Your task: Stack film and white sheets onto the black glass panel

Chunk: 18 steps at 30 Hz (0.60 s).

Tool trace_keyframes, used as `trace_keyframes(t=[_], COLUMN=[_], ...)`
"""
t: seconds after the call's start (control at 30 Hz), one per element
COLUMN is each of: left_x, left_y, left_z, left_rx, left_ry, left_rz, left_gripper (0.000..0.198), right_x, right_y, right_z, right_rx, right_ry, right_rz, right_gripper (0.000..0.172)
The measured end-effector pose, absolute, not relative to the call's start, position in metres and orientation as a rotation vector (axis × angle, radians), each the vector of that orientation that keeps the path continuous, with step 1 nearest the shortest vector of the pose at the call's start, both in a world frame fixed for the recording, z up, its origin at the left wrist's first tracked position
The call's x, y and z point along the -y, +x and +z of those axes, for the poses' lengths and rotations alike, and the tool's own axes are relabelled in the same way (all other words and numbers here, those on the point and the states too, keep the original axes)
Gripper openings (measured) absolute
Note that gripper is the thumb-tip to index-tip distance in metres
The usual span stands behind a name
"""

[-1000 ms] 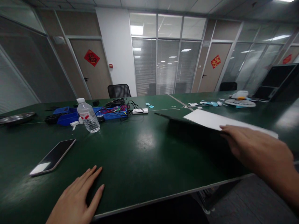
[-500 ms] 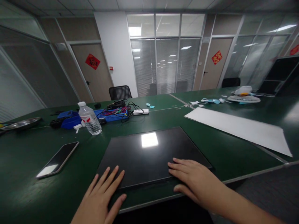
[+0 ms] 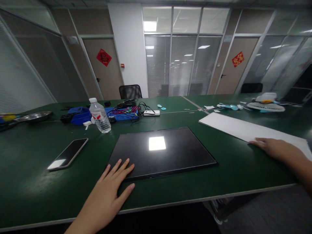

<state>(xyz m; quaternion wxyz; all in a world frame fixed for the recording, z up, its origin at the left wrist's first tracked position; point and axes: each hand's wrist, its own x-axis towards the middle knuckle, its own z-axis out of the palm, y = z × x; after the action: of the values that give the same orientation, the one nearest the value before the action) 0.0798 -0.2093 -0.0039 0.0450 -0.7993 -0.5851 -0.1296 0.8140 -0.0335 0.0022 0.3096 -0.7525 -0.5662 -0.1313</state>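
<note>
Down at the near edge of the green table [image 3: 36, 191], from the head cam, my left hand [image 3: 110, 188] lies flat, fingers spread, tips on the corner of the black panel [image 3: 162, 151], gripping nothing. My right hand [image 3: 274, 148] rests open on the white sheet [image 3: 234, 128] off to the right. Looks like I'm pinning the panel; next I'd need to drag the sheet over it squarely.

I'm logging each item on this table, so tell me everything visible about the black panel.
The black panel is a thin, flat rectangle with a glossy face that mirrors a ceiling light. It lies flat on the green table, near the front edge. The left hand rests fingertips on its near left corner; the right hand is away, on the white sheet.
</note>
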Motion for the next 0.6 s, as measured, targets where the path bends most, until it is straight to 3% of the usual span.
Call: trace_keyframes(t=[0.13, 0.23, 0.4, 0.6], left_x=[0.211, 0.211, 0.208, 0.205], left_y=[0.083, 0.084, 0.080, 0.076], left_z=[-0.003, -0.003, -0.003, -0.002], left_rx=[1.829, 1.862, 1.887, 1.842], left_ry=[-2.423, -2.424, -2.446, -2.497], left_rz=[-0.413, -0.411, -0.419, -0.459], left_gripper=[0.057, 0.055, 0.053, 0.052], right_x=[0.054, 0.065, 0.094, 0.148], right_y=[0.792, 0.778, 0.731, 0.599], right_z=[0.012, 0.020, 0.020, 0.013], right_rx=[1.564, 1.671, 1.711, 1.902], right_ry=[-2.311, -2.321, -2.333, -1.964], right_rz=[-0.094, -0.260, -0.507, -0.650], right_gripper=[0.040, 0.044, 0.036, 0.041])
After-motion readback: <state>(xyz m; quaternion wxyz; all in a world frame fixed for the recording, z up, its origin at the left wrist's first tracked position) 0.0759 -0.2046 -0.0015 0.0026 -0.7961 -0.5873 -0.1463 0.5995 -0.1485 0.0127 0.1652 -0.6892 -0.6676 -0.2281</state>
